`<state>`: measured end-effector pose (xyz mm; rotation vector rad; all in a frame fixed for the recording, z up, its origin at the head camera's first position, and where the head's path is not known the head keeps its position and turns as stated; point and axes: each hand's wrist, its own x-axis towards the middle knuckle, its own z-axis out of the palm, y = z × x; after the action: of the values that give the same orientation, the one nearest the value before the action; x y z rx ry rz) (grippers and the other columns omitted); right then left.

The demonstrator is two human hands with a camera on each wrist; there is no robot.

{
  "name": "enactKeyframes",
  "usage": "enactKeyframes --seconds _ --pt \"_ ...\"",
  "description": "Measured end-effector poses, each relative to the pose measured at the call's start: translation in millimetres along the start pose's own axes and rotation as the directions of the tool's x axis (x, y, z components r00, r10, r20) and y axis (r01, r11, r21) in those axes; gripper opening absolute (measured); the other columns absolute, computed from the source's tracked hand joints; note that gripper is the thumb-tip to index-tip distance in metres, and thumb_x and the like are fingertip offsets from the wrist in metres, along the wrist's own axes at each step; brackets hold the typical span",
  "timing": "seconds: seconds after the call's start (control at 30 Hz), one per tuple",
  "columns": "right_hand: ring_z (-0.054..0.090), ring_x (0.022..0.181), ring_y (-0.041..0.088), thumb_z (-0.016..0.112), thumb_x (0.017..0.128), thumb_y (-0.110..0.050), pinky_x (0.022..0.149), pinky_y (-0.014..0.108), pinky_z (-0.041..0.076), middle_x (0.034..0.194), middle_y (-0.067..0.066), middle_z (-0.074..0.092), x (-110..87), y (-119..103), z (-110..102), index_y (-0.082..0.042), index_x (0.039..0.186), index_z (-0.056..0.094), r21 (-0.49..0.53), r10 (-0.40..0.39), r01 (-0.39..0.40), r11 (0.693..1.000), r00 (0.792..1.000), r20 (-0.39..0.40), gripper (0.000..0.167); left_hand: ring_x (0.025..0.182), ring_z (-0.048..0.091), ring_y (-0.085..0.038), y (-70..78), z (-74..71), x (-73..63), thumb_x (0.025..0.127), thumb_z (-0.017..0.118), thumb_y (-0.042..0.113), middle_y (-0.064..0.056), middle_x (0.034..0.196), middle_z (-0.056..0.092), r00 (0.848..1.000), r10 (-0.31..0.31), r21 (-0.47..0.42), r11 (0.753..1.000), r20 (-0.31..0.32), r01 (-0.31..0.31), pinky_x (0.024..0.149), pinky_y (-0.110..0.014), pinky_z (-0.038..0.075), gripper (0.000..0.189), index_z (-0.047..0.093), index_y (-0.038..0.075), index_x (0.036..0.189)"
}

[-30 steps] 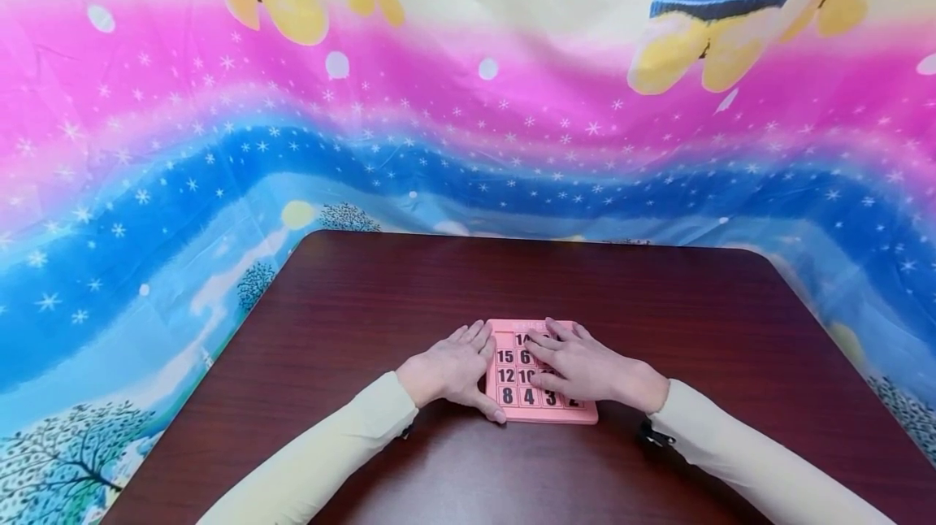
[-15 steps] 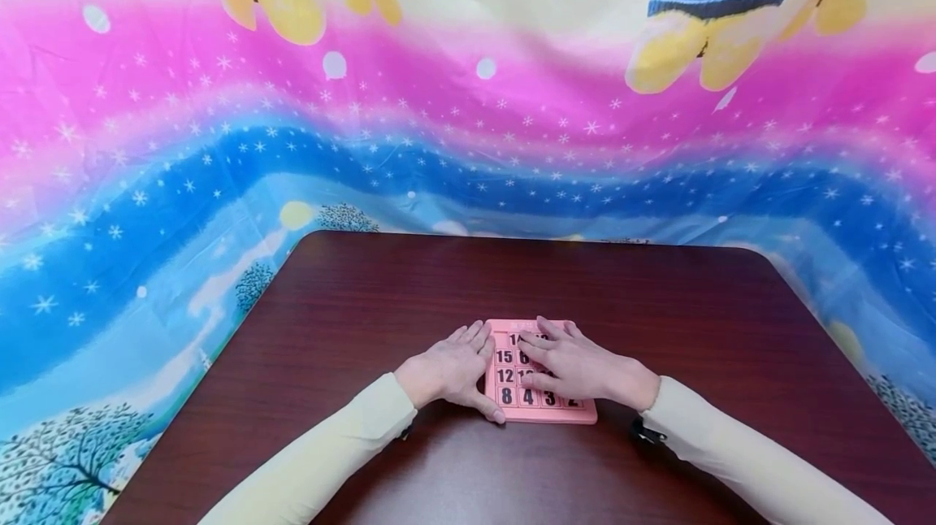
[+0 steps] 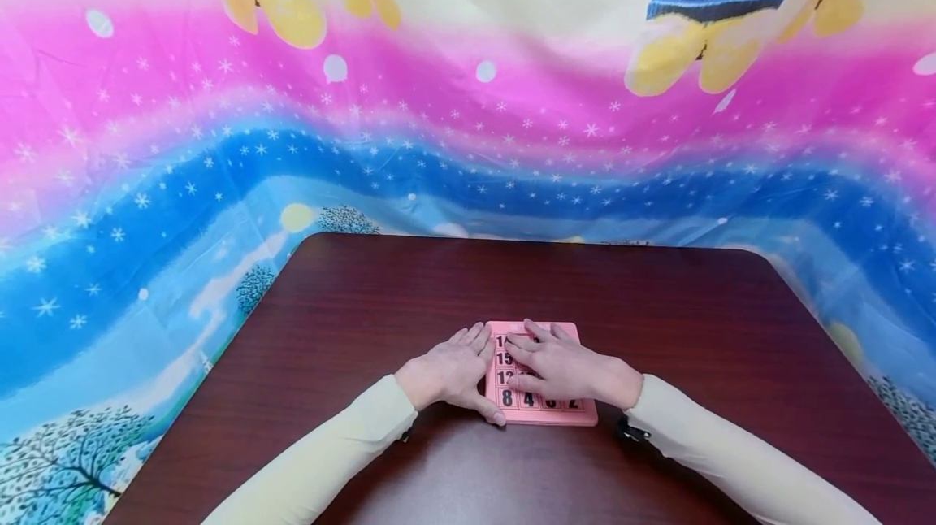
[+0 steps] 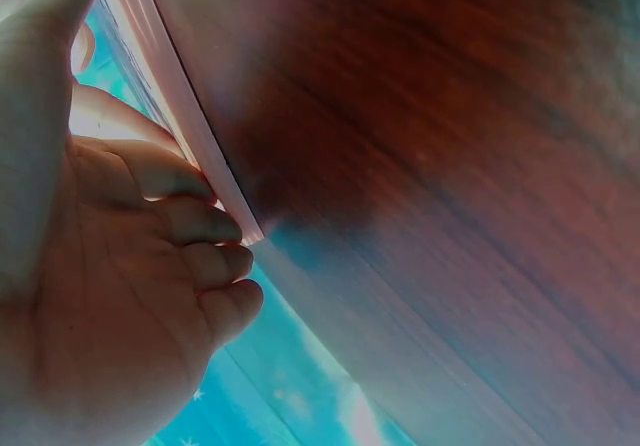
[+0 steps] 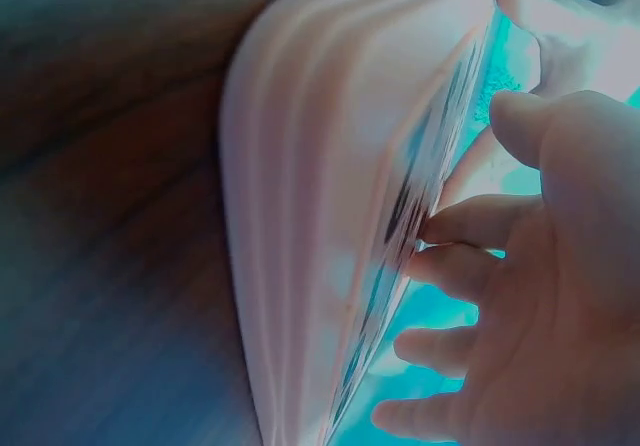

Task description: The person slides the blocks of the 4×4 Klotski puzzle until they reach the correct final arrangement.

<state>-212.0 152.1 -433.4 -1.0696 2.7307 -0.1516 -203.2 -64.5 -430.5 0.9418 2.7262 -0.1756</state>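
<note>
A pink sliding number puzzle lies flat on the table, its square tiles printed with black numbers. My left hand rests along its left side, fingers straight and the thumb at the near left corner. In the left wrist view, those fingertips meet the puzzle's pink edge. Spread over the upper tiles is my right hand, with fairly straight fingers touching them; it hides most of the right columns. Tiles 15 and 8 show in the left column, with tile 4 in the bottom row. The puzzle's rounded corner fills the right wrist view.
The dark red-brown wooden table has rounded far corners. Behind and beside it hangs a colourful curtain with bears, snowflakes and trees. Both forearms wear pale cream sleeves.
My right hand has moved left across the puzzle, and tile 14 has slid left into the upper left corner slot that stood bare before. My left hand has stayed in place.
</note>
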Motion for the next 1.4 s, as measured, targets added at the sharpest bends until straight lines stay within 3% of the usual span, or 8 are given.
enactKeyframes --seconds 0.33,0.6,1.4 --pt "0.024 0.148 0.041 0.049 0.098 -0.054 0.112 0.072 0.024 0.156 0.009 0.039 -24.7 20.1 -3.0 -0.014 0.147 0.047 0.009 0.061 -0.061 0.998 0.997 -0.054 0.063 0.153 0.014 -0.028 0.5 -0.1 -0.3 0.067 0.056 0.089 -0.017 0.164 0.015 1.0 -0.002 -0.01 1.0 -0.014 0.002 0.126 -0.037 0.017 0.128 0.024 0.002 0.155" --pt "0.023 0.148 0.043 0.05 0.098 -0.052 0.11 0.073 0.025 0.157 0.009 0.039 -39.7 31.9 -0.3 -0.012 0.145 0.049 0.025 0.076 -0.075 0.997 0.996 -0.046 0.062 0.153 0.015 -0.028 0.2 1.1 -1.1 0.066 0.056 0.089 -0.017 0.164 0.016 1.0 -0.001 -0.008 1.0 -0.021 0.001 0.126 -0.037 0.017 0.128 0.025 0.002 0.155" --pt "0.025 0.148 0.042 0.047 0.098 -0.056 0.113 0.069 0.025 0.155 0.009 0.041 -26.2 23.5 2.4 -0.012 0.147 0.047 -0.028 0.016 -0.018 0.999 0.998 -0.058 0.066 0.153 0.014 -0.028 0.8 -1.7 -1.0 0.066 0.057 0.088 -0.017 0.164 0.015 1.0 -0.008 -0.018 1.0 -0.003 0.008 0.126 -0.037 0.016 0.128 0.023 0.002 0.155"
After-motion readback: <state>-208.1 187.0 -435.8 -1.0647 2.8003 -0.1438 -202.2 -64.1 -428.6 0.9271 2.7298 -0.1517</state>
